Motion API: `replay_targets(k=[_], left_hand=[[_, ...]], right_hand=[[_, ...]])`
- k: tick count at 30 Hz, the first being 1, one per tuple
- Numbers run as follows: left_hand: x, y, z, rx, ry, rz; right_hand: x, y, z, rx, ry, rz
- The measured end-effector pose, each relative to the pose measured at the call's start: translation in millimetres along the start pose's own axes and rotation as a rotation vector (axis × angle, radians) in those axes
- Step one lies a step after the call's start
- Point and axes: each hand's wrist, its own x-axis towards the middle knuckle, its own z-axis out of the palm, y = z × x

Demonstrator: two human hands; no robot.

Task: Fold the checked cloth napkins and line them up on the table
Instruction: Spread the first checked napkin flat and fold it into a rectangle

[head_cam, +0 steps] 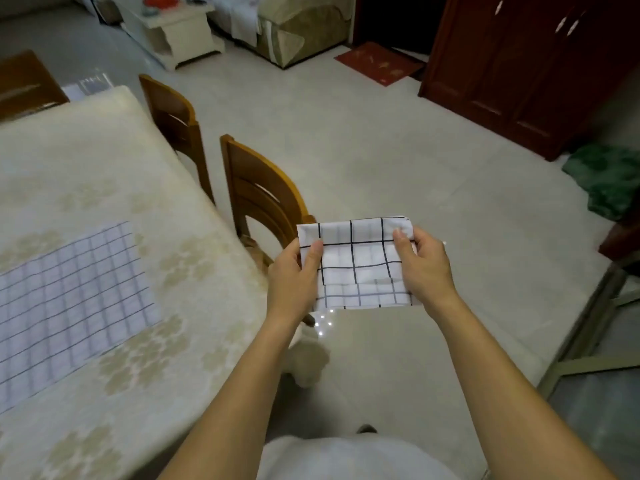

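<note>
Your fingers are hidden behind the folded napkin point(356, 265); only the thumbs point(313, 254) show on its front. Your left hand point(294, 275) pinches its left edge and your right hand point(424, 268) pinches the upper right corner. Together they hold it in the air over the floor point(381, 150), just off the right edge of the table point(104, 168) and in front of the nearer chair point(263, 195). A second napkin point(69, 299) lies flat on the table, its left part cut off by the picture's edge. A pale blurred shape point(308, 365) on the floor below your hands is too soft to identify. Counted: two checked napkins and two wooden chairs, the farther chair point(173, 116) close against the table.
</note>
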Motion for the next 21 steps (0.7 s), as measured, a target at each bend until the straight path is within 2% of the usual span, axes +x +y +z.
replay_targets(k=[4,10,21], left_hand=[[34.2,24.0,41.7,-0.007,-0.012,0.044],[109.5,48.7,93.5,-0.103,-0.057,0.056],[312.8,114.4,187.5,-0.179,-0.034,0.107]], right_hand=[[48.7,-0.8,-39.1,0.01,0.051,-0.035],[126.4,2.4,-58.6,0.03,0.1,-0.068],[336.7,-48.8,-108.8,-0.039,0.245,-0.119]])
